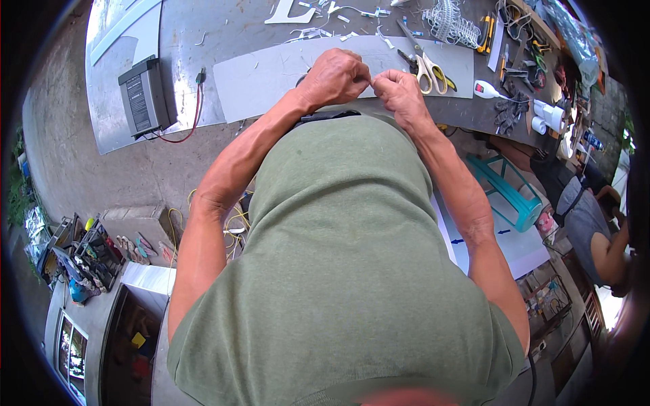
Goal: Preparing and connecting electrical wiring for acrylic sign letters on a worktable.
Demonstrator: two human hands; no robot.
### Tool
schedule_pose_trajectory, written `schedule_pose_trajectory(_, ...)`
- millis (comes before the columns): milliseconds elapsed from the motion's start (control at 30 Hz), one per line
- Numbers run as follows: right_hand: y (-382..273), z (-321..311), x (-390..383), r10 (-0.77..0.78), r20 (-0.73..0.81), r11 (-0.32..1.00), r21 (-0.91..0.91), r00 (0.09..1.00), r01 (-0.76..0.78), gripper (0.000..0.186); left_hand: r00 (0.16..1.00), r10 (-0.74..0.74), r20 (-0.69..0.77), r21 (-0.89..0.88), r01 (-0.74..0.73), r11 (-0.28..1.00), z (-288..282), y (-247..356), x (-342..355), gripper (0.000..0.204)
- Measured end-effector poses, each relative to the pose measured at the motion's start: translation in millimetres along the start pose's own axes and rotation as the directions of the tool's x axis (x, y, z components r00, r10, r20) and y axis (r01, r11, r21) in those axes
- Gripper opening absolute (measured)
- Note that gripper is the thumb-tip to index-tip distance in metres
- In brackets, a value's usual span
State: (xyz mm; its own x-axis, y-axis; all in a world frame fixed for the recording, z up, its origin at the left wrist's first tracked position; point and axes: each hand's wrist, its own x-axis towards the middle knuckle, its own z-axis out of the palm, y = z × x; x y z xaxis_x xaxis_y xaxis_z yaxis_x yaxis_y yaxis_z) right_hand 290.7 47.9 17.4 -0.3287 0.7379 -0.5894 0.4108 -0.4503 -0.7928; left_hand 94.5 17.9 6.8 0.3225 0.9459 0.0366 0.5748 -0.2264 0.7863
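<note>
Over the near edge of a long light-grey sheet [250, 84] on the workbench, my hands meet fingertip to fingertip. My left hand [336, 76] is closed, its thumb and fingers pinching something too small to make out. Just to its right, my right hand [402, 98] pinches at the same spot, its fingers also closed. Scissors with cream handles [424, 73] lie beyond my right hand, beside a yellow-and-black handled tool [445, 81]. Loose bits of white wire and small white strips [311, 32] are scattered past the sheet.
A dark grey box [143, 98] with a red lead stands at the left. A white cut-out shape [290, 11] and a heap of white wire [452, 24] lie farther back. Tools and a dark glove [510, 114] crowd the right. A teal stool [508, 193] and another person [589, 227] are at right.
</note>
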Motion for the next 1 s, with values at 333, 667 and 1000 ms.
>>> schedule_pose_trajectory(333, -13.4, -10.9, -14.7, -0.470, 0.133, 0.767, -0.428, 0.872, 0.479, 0.024, 0.944, -0.264, 0.195, -0.345, 0.318, 0.883, -8.1, -16.0, -2.2, 0.020)
schedule_pose_trajectory(667, -3.2, -11.5, -13.2, -0.820, 0.397, 0.025, -0.694, 0.412, 0.719, 0.025, 0.929, -0.279, 0.242, -0.395, 0.357, 0.846, -13.6, -9.9, -2.7, 0.024)
schedule_pose_trajectory(1000, -2.3, -9.6, -11.5, -0.832, 0.430, -0.070, -0.707, 0.349, 0.704, 0.023, 0.924, -0.285, 0.254, -0.410, 0.370, 0.834, -13.5, -8.6, -4.4, 0.024)
